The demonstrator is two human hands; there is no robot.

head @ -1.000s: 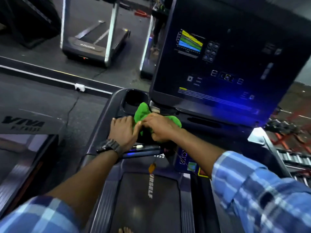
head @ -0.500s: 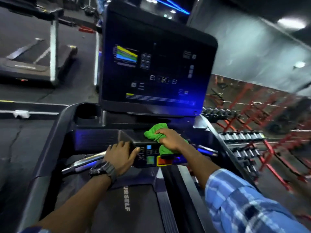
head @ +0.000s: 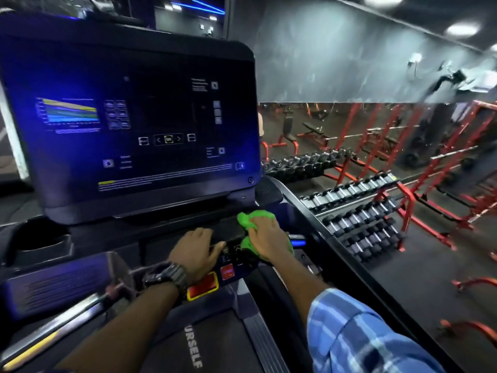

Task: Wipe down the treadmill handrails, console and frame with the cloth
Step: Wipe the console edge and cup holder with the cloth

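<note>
Cloth (head: 248, 220) under right hand (head: 265, 238), left hand (head: 195, 251) flat

- The room is dim.
- Two round white ceiling lights (head: 461, 28) glow in the top corner, far above the big dark treadmill screen (head: 129, 122).
- A thin blue light strip (head: 199, 7) shines above that screen.
- The screen gives off a blue glow, and blue shine falls on the silver handrail (head: 59, 284) below it.
- The red weight racks (head: 435, 146) beside the screen look smeared and bent.
- Straight lines curve near the edges.
</note>
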